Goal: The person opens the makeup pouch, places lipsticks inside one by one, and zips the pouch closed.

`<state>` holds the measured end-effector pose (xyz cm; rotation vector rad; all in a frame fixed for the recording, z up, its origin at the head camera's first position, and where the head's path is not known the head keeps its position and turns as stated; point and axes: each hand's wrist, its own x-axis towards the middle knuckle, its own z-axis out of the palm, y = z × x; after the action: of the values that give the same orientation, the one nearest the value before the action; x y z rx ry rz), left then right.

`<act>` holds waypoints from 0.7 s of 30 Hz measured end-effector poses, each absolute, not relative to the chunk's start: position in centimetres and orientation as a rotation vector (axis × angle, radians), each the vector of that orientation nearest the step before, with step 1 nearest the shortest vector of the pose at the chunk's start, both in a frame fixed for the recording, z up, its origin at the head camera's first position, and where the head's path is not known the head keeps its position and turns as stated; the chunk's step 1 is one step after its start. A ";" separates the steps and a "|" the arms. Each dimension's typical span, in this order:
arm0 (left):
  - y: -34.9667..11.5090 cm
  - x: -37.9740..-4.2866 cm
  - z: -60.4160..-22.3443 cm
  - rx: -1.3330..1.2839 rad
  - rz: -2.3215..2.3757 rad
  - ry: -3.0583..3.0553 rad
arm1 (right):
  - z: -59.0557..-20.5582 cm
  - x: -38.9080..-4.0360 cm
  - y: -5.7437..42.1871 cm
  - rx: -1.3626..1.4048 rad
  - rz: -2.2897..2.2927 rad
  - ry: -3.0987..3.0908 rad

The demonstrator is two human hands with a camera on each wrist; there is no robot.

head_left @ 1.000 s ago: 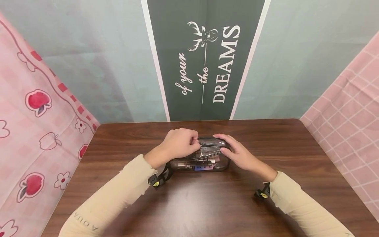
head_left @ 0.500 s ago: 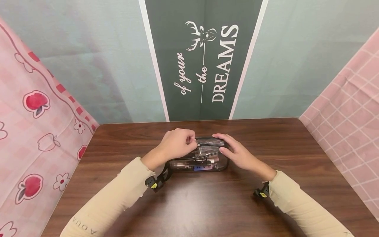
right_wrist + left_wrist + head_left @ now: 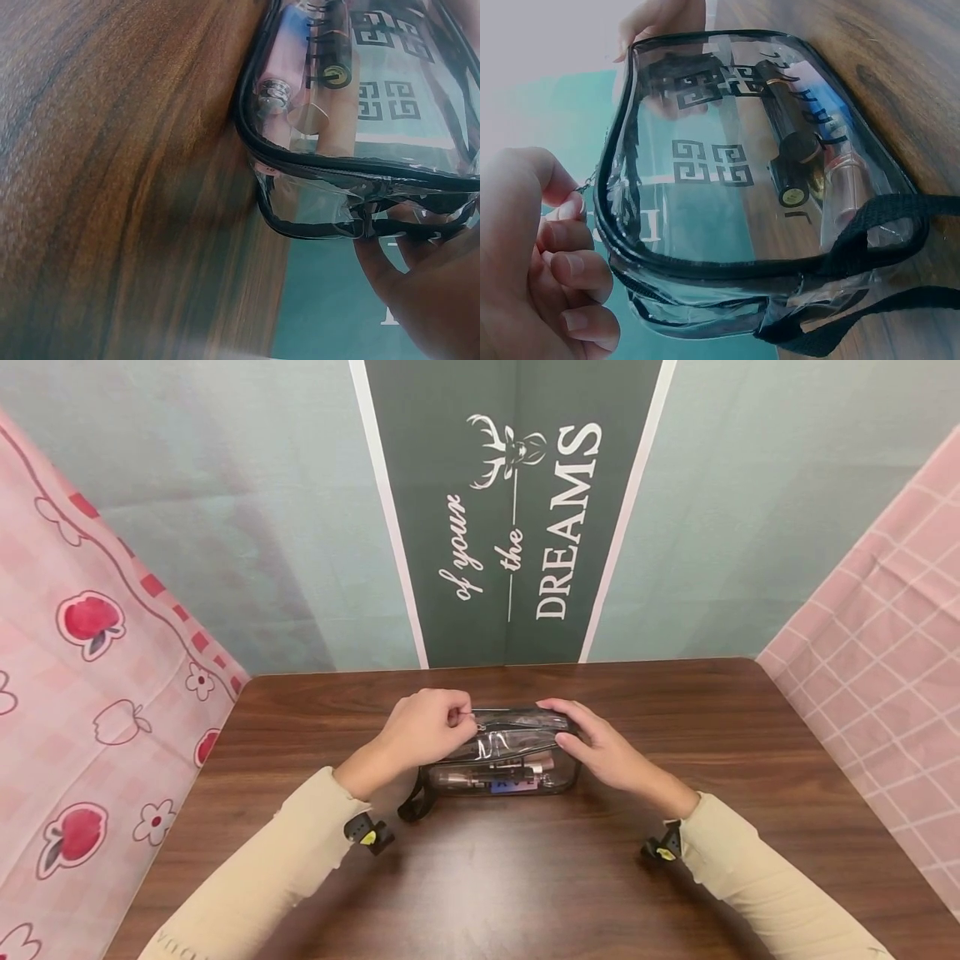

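Note:
A clear pouch with black piping point(image 3: 517, 743) stands on the table, its zipper running along the top. The left hand point(image 3: 423, 727) pinches the small zipper pull point(image 3: 587, 183) between thumb and forefinger near the pouch's left end, other fingers curled. Thumb and fingers of the right hand point(image 3: 603, 752) grip the pouch's right end at the top. Through the clear wall show black cosmetic tubes point(image 3: 789, 112), a pink and blue tube point(image 3: 289, 52) and other small cosmetics at the bottom. A black strap loop point(image 3: 870, 225) hangs from the left end.
The pouch sits near the back of the brown wooden table point(image 3: 480, 877). Behind rises a green-grey cloth point(image 3: 517, 643) with printed lettering. Pink cloths hang at the left point(image 3: 127, 660) and right point(image 3: 892, 610).
The left hand has moved left along the top of the pouch with the zipper pull, uncovering more of the top. The right hand stays in place on the right end.

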<state>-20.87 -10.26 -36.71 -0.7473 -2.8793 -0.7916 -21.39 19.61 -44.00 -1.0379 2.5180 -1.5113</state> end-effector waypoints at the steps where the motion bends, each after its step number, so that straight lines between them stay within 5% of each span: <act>1: -10.3 -20.8 -36.7 -0.743 -0.796 -2.880 | -44.0 -21.4 19.6 -1.031 -1.510 2.517; 21: -13.4 -20.0 -36.7 -0.621 -0.921 -2.868 | -43.9 -21.4 19.6 -1.002 -1.511 2.520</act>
<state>-20.02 -13.35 -36.69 -0.6213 -2.8679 -0.9209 -21.36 19.62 -43.92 -1.0017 2.5202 -1.5109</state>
